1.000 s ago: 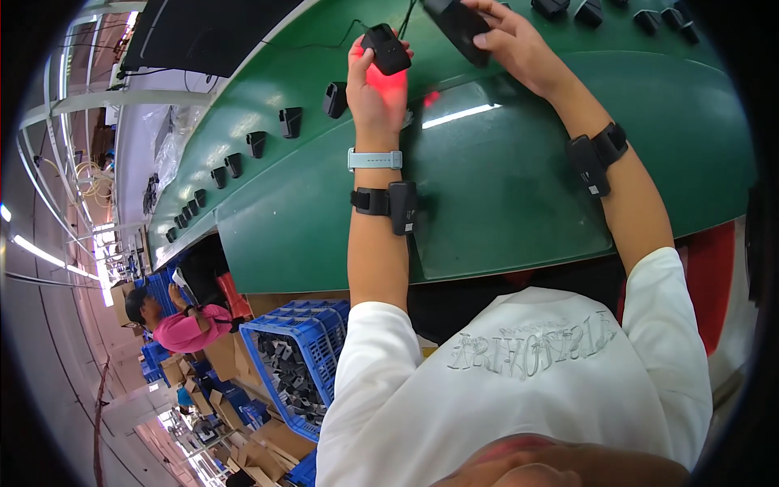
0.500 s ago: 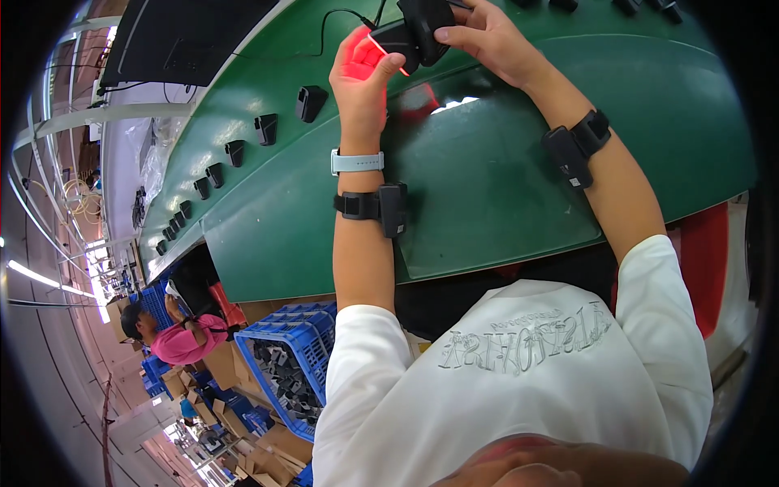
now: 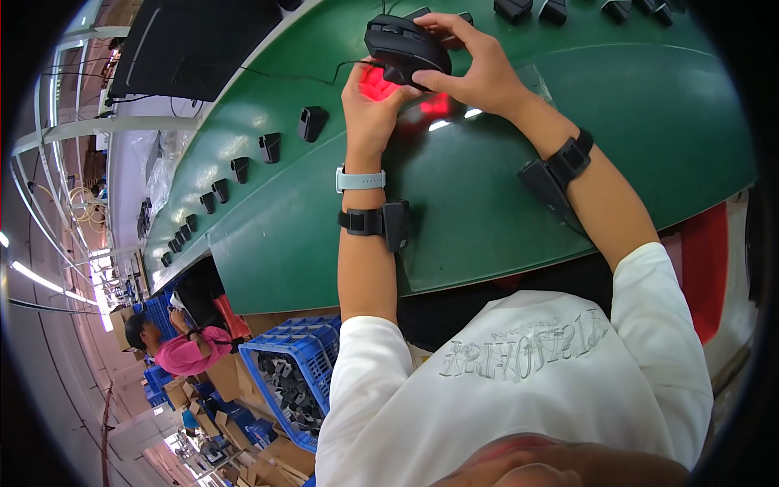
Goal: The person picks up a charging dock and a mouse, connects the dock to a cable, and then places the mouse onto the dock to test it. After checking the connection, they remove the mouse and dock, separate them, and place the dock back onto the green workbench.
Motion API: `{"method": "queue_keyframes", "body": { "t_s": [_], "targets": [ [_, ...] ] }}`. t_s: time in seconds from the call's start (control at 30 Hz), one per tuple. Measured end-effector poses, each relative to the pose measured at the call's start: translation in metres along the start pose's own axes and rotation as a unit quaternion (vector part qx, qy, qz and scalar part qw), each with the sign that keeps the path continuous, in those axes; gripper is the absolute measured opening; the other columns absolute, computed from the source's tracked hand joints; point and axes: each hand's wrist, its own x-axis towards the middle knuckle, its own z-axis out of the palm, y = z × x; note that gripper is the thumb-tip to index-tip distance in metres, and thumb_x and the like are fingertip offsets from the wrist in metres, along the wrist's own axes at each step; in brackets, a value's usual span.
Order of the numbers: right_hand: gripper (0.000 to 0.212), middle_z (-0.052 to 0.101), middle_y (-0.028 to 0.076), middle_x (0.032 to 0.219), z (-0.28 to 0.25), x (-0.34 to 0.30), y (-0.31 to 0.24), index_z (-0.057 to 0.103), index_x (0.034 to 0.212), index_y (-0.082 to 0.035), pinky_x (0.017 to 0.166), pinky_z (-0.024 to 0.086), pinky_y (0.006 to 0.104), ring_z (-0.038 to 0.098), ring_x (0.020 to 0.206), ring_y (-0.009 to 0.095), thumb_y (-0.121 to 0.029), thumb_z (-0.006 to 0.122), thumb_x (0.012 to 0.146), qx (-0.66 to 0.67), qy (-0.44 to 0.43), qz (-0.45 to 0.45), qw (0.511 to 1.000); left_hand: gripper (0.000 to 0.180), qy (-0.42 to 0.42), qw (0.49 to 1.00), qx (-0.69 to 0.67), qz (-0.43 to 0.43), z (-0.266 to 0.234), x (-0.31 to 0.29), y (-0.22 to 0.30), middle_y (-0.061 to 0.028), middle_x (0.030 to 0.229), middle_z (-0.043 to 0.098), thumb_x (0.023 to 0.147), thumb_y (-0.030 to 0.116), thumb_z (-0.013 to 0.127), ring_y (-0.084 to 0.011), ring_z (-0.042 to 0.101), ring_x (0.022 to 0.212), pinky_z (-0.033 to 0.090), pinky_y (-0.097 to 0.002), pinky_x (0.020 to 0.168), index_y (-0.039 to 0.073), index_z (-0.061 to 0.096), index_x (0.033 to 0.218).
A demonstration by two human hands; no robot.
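Note:
A black computer mouse (image 3: 406, 50), scroll wheel showing, is tilted in my right hand (image 3: 479, 69); the thumb presses its near side and the fingers reach over its far side. Just under and left of it, my left hand (image 3: 372, 105) curls round a black red-lit device (image 3: 398, 75). Most of that device is hidden behind the mouse, and its red glow colours my left fingers. A thin black cord (image 3: 336, 79) runs toward the two things from the left. Both hands are above the green table (image 3: 479, 195).
Small black wedge-shaped parts (image 3: 312, 123) stand in a row along the table's left side; more black parts (image 3: 553, 11) are at the far edge. A black monitor (image 3: 191, 49) is at far left. A blue crate (image 3: 292, 334) of dark parts stands by a seated person in pink (image 3: 191, 349).
Both hands have come slightly nearer to me. My right hand has turned the mouse so its top and wheel show, and it now covers most of the red-lit device.

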Motion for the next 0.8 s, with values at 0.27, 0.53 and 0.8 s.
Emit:
{"method": "queue_keyframes", "body": {
  "t_s": [0.27,0.53,0.8],
  "targets": [
    [0.068,0.068,0.011,0.121,0.006,-0.006,0.022,0.059,0.135,-0.007,0.098,0.052,0.0355,0.067,0.107,0.023,-0.024,0.088,0.076,-0.017,0.01,0.013,1.0,0.05,-0.015,1.0,-0.02,-0.012,0.004,-0.005,0.013,-0.0116,0.113,0.068,0.078,-0.018,0.075,-0.0178,0.069,0.097,0.059,-0.0291,0.084,-0.005,0.054,0.122],
    [0.069,0.067,0.007,0.118,0.005,-0.006,0.021,0.062,0.131,-0.01,0.087,0.053,0.0326,0.064,0.102,0.02,-0.026,0.092,0.071,-0.054,0.02,-0.069,0.996,0.049,-0.013,0.999,-0.047,-0.016,0.004,-0.003,0.005,-0.005,0.108,0.068,0.079,-0.012,0.079,-0.0114,0.066,0.09,0.054,-0.0232,0.078,-0.002,0.058,0.122],
    [0.069,0.066,0.006,0.117,0.007,-0.007,0.022,0.062,0.132,-0.01,0.085,0.052,0.0325,0.062,0.1,0.02,-0.026,0.092,0.071,-0.07,0.03,-0.084,0.994,0.05,-0.024,0.999,-0.021,-0.024,0.001,-0.001,-0.001,-0.0036,0.11,0.065,0.08,-0.011,0.079,-0.0114,0.065,0.095,0.054,-0.0249,0.08,0.001,0.057,0.124]
  ]
}}
